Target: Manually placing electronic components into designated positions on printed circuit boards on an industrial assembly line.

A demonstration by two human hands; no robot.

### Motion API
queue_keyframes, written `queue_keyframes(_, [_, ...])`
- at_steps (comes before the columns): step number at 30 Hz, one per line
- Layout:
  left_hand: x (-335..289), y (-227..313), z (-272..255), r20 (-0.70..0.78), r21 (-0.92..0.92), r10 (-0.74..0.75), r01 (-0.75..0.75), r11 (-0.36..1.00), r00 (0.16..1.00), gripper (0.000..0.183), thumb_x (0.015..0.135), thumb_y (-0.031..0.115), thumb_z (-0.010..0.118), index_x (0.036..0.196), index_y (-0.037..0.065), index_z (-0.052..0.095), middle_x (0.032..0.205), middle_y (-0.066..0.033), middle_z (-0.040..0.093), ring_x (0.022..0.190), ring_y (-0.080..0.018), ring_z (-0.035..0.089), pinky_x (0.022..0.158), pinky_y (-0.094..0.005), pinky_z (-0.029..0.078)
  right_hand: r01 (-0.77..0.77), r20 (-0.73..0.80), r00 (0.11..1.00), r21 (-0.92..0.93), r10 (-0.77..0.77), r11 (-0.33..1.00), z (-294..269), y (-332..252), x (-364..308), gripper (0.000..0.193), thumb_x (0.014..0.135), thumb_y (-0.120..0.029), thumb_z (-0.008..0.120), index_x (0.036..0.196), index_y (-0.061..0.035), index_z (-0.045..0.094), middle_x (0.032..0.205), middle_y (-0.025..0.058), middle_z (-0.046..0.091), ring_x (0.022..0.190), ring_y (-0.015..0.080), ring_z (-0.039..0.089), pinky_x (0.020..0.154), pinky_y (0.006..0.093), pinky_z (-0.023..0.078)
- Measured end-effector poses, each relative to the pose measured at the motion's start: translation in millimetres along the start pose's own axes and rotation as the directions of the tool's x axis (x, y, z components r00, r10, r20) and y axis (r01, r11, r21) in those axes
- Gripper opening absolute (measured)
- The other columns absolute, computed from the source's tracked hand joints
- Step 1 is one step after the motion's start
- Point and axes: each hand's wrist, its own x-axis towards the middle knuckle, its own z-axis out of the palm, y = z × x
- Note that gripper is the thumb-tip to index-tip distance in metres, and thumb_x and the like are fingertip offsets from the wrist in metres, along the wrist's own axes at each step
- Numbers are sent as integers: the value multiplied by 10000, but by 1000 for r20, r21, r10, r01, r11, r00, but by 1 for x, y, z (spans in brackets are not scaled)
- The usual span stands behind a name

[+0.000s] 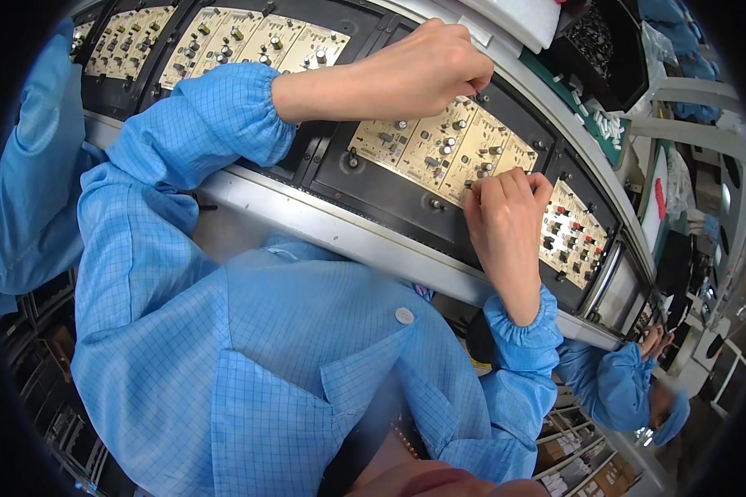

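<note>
A tan circuit board panel [444, 157], dotted with upright capacitors and other small parts, lies in a black carrier frame [381, 184] in front of me. My left hand [427, 70] reaches across above its far edge. Its fingers are curled into a pinch, and whatever is between the fingertips is too small or hidden to make out. At the panel's near right side, my right hand [508, 217] bends down with its fingertips drawn together close to the board's parts. My own fingers hide what they touch or hold there.
More populated panels sit in carriers to the left [224, 48] and right [572, 234] along a metal rail [307, 222]. Beyond the line are a black bin [617, 54] of small dark parts and white pieces [609, 128] on a green surface. Co-workers in blue [626, 385] are nearby.
</note>
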Motion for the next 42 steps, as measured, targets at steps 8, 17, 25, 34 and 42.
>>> queue_keyframes(8, [15, 25, -21, 185, 13, 76, -80, 997, 980, 128, 839, 52, 743, 957, 60, 693, 904, -53, 652, 963, -239, 602, 911, -392, 421, -32, -32, 999, -4, 32, 999, -53, 53, 11, 181, 780, -176, 807, 866, -66, 692, 828, 92, 652, 889, 288, 612, 903, 468, 413])
queue_keyframes(17, [95, 37, 57, 309, -260, 16, 68, 963, 951, 3, 806, 55, 710, 807, 52, 711, 782, -75, 679, 904, -269, 608, 905, -413, 420, -420, -227, 878, 59, 422, 906, -76, 250, 187, 337, 837, -288, 741, 1014, -1, 744, 1065, 211, 735, 1032, 384, 697, 914, 427, 554])
queue_keyframes(25, [110, 46, 63, 301, -230, 59, 12, 973, 952, 20, 805, 46, 706, 812, 41, 724, 793, -74, 680, 921, -269, 605, 902, -399, 424, -391, -101, 906, 175, 411, 904, -85, 257, 195, 304, 806, -340, 775, 920, -59, 781, 896, 163, 757, 852, 313, 730, 811, 412, 545])
queue_keyframes(34, [117, 53, 64, 328, -241, 217, -141, 960, 919, 72, 844, 48, 696, 785, 16, 674, 790, -102, 653, 922, -270, 599, 903, -384, 426, -149, -536, 768, 384, 351, 911, -84, 255, 177, 261, 875, -256, 709, 886, 3, 742, 807, 186, 725, 784, 303, 724, 725, 381, 539])
queue_keyframes(42, [116, 46, 57, 423, -224, 372, -303, 927, 826, 100, 800, 1, 727, 840, 21, 638, 954, -88, 630, 1014, -262, 575, 934, -392, 422, -138, -328, 818, 686, 473, 714, -100, 208, 136, 243, 889, -203, 699, 912, 39, 701, 808, 180, 714, 740, 312, 705, 669, 406, 537])
